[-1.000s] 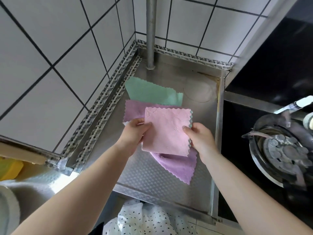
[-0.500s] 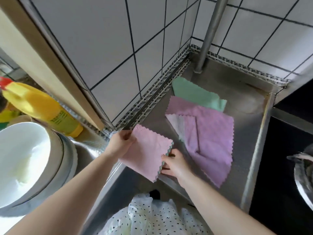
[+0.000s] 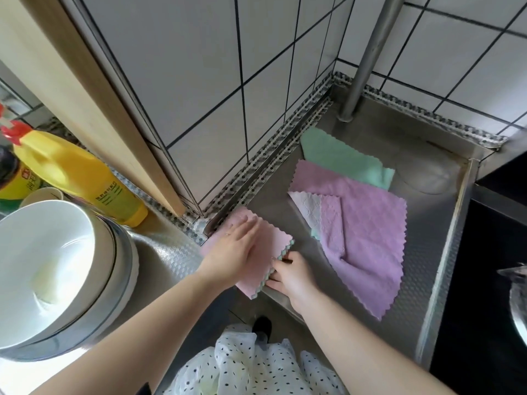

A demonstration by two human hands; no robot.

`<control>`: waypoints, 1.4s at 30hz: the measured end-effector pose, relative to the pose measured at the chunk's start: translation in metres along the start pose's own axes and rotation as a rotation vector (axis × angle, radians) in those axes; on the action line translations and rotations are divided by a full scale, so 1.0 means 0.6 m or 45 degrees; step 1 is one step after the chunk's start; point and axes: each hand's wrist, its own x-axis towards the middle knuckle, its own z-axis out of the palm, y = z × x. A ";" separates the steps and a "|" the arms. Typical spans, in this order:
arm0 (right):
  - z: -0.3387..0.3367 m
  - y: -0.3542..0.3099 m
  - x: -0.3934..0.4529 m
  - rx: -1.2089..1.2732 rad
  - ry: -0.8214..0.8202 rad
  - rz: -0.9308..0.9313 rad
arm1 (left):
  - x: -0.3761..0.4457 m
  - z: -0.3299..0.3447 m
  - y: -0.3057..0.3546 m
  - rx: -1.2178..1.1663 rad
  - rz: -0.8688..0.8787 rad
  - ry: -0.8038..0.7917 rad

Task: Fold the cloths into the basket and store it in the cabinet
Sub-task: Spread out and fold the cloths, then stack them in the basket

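From the head camera we see the folded pink cloth (image 3: pixel 263 246), which half a second ago hung between both hands above the counter edge, now laid down on the near corner of the steel counter (image 3: pixel 439 252); our left hand (image 3: pixel 233 252) presses it flat with straight fingers while the right hand (image 3: pixel 291 276) pinches its scalloped edge, so we judge one fold done. The purple cloth (image 3: pixel 368 238) and green cloth (image 3: pixel 342 161) lie unfolded just beyond, overlapping; no basket or cabinet shows, and stacked white bowls (image 3: pixel 45 269) and a yellow bottle (image 3: pixel 82 178) crowd the left.
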 end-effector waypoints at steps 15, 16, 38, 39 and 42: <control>-0.118 -0.028 -0.006 -0.434 0.174 -0.291 | 0.053 -0.007 0.030 0.018 0.047 0.014; -0.141 -0.033 -0.010 -0.504 0.246 -0.347 | 0.075 -0.010 0.046 0.016 0.108 0.022; -0.262 -0.024 -0.044 -1.370 0.657 -0.628 | 0.239 0.020 0.138 0.314 0.778 -0.374; -0.266 -0.034 -0.048 -1.283 0.646 -0.597 | 0.237 0.021 0.139 0.279 0.764 -0.352; -0.288 -0.071 -0.060 -1.116 0.639 -0.575 | 0.236 0.020 0.150 0.155 0.707 -0.271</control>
